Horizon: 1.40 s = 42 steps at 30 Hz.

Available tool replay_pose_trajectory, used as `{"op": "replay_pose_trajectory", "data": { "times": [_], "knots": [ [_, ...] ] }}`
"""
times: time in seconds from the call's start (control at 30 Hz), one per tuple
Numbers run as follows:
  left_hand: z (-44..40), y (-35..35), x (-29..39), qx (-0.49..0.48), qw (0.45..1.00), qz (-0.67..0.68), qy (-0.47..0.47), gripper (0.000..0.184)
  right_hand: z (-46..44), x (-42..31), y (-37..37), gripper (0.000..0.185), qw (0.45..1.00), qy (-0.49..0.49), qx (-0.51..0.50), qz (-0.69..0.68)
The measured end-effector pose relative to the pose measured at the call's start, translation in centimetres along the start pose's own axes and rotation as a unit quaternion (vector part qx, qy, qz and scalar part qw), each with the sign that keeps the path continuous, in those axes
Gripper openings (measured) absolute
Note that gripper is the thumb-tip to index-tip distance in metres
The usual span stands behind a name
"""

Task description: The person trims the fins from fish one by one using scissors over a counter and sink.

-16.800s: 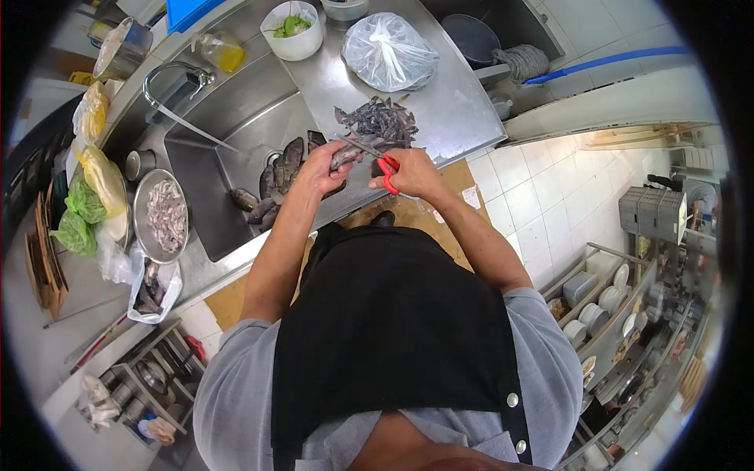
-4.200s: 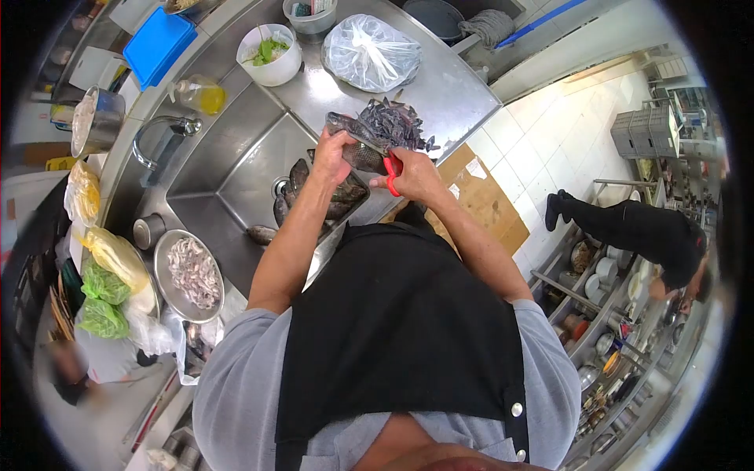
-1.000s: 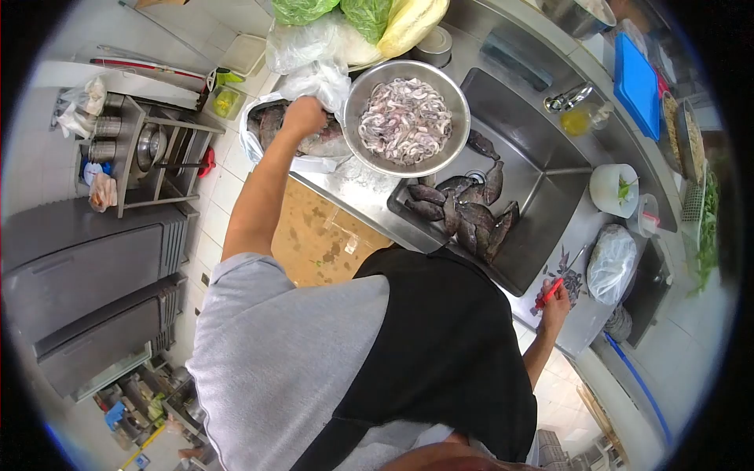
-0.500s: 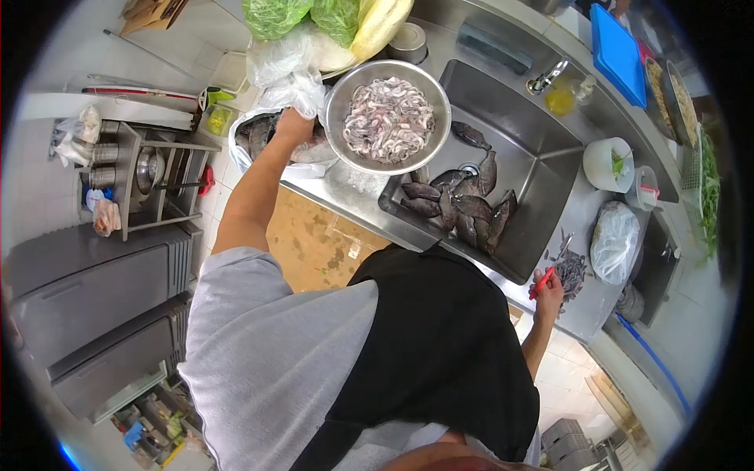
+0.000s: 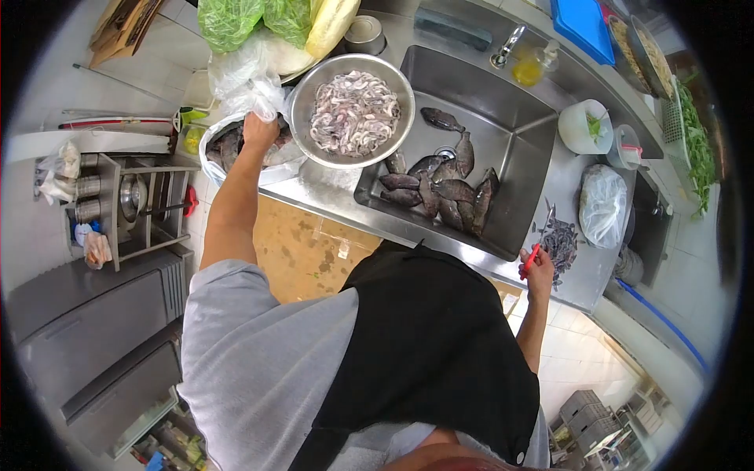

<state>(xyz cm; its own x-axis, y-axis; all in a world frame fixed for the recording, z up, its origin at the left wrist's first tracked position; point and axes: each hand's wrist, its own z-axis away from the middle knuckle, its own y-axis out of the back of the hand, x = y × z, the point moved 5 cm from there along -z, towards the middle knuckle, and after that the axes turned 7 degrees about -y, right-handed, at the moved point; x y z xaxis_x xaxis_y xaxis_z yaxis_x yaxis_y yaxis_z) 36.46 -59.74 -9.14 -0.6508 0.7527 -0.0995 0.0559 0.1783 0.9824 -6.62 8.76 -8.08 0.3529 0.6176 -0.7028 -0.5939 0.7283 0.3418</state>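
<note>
My left hand [image 5: 260, 132] is closed at the mouth of a white plastic bag [image 5: 275, 174], with bunched plastic just above its knuckles; the fingertips are hidden. Inside the bag lie dark fish [image 5: 229, 147]. A steel bowl [image 5: 297, 118] of cut squid-like pieces [image 5: 357, 114] stands beside this hand, at the sink's left rim. My right hand [image 5: 539, 272] grips red-handled scissors [image 5: 530, 259], their blades pointing away from me over the counter. Dark trimmings [image 5: 559, 243] are heaped by the blades. Several whole dark fish [image 5: 454, 190] lie in the steel sink [image 5: 518, 184].
Behind the sink are a faucet [image 5: 506, 47] and a bottle of yellow liquid [image 5: 530, 71]. White tubs [image 5: 580, 129] and a filled plastic bag [image 5: 603, 206] stand on the right counter. Bagged green vegetables [image 5: 230, 22] sit at the back left, near a lidded can [image 5: 364, 35].
The whole view has shifted, so the counter appears further left. My left hand stays at the bag and my right hand keeps the scissors by the trimmings. The fish in the sink have not moved.
</note>
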Motion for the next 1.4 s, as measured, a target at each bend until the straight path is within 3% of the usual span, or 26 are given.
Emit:
{"op": "replay_pose_trajectory", "data": {
  "times": [0.1,0.17,0.23,0.3,0.37,0.4,0.43,0.5,0.57,0.63,0.7,0.8,0.93,1.0,1.07,1.3,1.4],
  "knots": [
    [0.7,0.9,-0.2,0.04,0.996,-0.064,-0.048,0.029,0.0,0.4,0.1,0.044,1.0,-0.001,0.014,0.007],
    [1.5,4.8,0.7,-0.069,0.995,-0.035,0.058,0.032,0.2,0.5,0.2,0.043,1.0,0.007,0.024,0.016],
    [3.5,10.8,2.6,0.097,0.989,0.07,0.091,0.038,0.0,0.1,0.1,0.044,0.998,0.001,0.016,0.061],
    [6.2,13.0,1.3,0.178,0.958,0.106,0.198,0.043,-0.1,0.0,0.2,0.044,0.999,0.003,0.019,0.047],
    [9.3,17.0,2.1,0.316,0.881,0.202,0.289,0.045,-0.7,-0.1,-0.2,0.045,0.999,0.018,-0.003,0.046],
    [11.0,16.0,0.7,0.332,0.81,0.354,0.328,0.049,-0.4,-0.9,-0.3,0.047,0.998,0.024,-0.019,0.049],
    [12.0,17.6,1.9,0.34,0.811,0.343,0.331,0.049,-0.8,-0.8,-0.5,0.047,0.998,0.031,-0.031,0.047],
    [12.7,17.4,6.8,0.36,0.547,0.679,0.333,0.054,-1.4,-0.7,0.3,0.048,0.995,0.075,-0.015,0.064],
    [11.8,16.8,13.0,0.315,0.467,0.772,0.295,0.058,-0.2,-1.8,1.0,0.051,0.993,0.102,-0.006,0.053],
    [10.3,15.7,21.0,0.217,0.433,0.843,0.237,0.059,2.7,-4.5,1.6,0.053,0.977,0.2,-0.02,0.066],
    [8.0,13.9,30.7,0.135,0.358,0.905,0.183,0.06,6.4,-7.4,2.7,0.057,0.968,0.23,-0.029,0.095],
    [6.2,13.7,44.3,0.06,0.305,0.927,0.212,0.054,11.6,-10.5,4.8,0.067,0.935,0.287,-0.012,0.208],
    [5.9,14.5,56.5,0.0,0.298,0.939,0.174,0.057,13.9,-10.2,7.8,0.066,0.892,0.297,-0.004,0.341],
    [6.1,15.0,60.3,-0.015,0.343,0.926,0.16,0.057,13.6,-9.0,9.7,0.065,0.892,0.269,0.014,0.363],
    [6.6,15.3,63.2,-0.035,0.35,0.926,0.137,0.056,12.9,-6.9,11.5,0.064,0.89,0.25,0.028,0.381],
    [7.1,17.1,67.2,-0.087,0.356,0.924,0.112,0.057,14.9,-5.5,15.3,0.055,0.871,0.222,0.046,0.435],
    [6.9,17.1,67.5,-0.114,0.37,0.916,0.109,0.057,15.2,-4.9,15.7,0.057,0.868,0.265,0.08,0.412]
  ]
}}
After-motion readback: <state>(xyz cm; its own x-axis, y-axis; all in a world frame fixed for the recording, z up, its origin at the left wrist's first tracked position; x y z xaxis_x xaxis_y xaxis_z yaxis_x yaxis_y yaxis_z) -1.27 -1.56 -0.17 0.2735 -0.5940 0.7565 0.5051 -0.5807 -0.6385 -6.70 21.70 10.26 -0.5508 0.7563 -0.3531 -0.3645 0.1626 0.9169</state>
